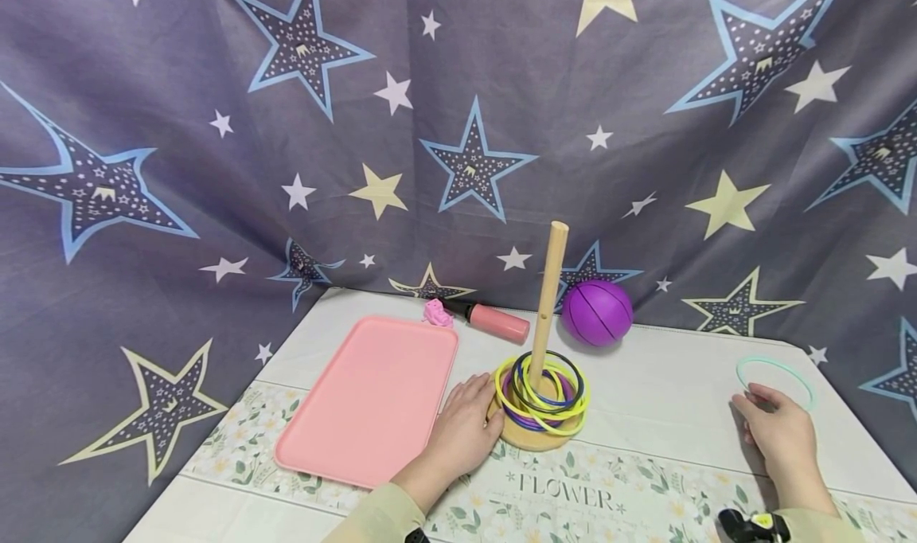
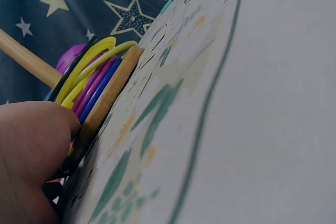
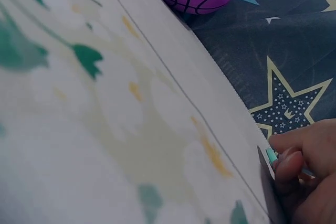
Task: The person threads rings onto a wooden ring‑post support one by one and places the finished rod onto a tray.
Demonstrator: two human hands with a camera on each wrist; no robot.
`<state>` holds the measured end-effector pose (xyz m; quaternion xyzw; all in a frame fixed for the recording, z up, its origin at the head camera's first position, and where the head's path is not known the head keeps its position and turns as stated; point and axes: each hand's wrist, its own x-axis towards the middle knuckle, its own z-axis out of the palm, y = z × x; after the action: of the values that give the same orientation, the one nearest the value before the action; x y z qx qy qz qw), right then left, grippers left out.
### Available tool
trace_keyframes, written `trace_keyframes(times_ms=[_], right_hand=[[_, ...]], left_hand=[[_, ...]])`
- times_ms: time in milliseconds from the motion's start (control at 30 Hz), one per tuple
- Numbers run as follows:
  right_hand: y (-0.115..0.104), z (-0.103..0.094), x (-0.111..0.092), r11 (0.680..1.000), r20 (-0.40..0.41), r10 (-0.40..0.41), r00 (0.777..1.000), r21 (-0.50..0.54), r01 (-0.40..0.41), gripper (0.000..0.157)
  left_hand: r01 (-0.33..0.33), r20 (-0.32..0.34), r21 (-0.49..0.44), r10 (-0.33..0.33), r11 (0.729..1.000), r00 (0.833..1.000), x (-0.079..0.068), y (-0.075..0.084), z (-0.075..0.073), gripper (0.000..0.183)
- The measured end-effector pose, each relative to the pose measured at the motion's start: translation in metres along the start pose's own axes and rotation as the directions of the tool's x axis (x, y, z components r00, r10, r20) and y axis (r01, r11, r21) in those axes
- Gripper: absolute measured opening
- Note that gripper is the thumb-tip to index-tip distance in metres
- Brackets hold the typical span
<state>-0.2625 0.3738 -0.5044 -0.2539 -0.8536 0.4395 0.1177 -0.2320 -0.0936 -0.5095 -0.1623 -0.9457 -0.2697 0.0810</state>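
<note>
My right hand (image 1: 782, 431) pinches a thin mint-green ring (image 1: 762, 358) between thumb and fingers at the right of the table. In the right wrist view only a short piece of that ring (image 3: 271, 155) shows at the fingertips. Near the middle stands a wooden ring-toss stand, its upright post (image 1: 548, 296) rising from a round base (image 1: 533, 441). Yellow, purple, blue and black rings (image 1: 542, 408) lie loosely piled around the post. Against the left side of the base rests my left hand (image 1: 466, 423), fingers extended and thumb by the base's edge.
Left of the stand lies a pink tray (image 1: 365, 400). Behind it are a small pink crumpled thing (image 1: 438, 313) and a pink hand pump (image 1: 499, 323) with a black end. A purple ball (image 1: 597, 313) sits against the starry curtain (image 1: 473, 57) at the back.
</note>
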Motion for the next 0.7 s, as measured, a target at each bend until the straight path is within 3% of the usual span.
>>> trace_keyframes(times_ms=[367,700], right_hand=[[-0.0028,0.0000,-0.0019,0.997,-0.035,-0.057,0.998,-0.050,0.055,0.047],[0.0023,0.0009,0.0004,0.995,-0.109,-0.053,0.993,-0.093,0.043,0.057]], left_hand=[[-0.003,-0.008,0.012,0.003,1.000,1.000,-0.0007,0.0002,0.0010,0.056],[-0.006,-0.008,0.015,0.006,1.000,1.000,-0.0002,-0.0003,0.0009,0.056]])
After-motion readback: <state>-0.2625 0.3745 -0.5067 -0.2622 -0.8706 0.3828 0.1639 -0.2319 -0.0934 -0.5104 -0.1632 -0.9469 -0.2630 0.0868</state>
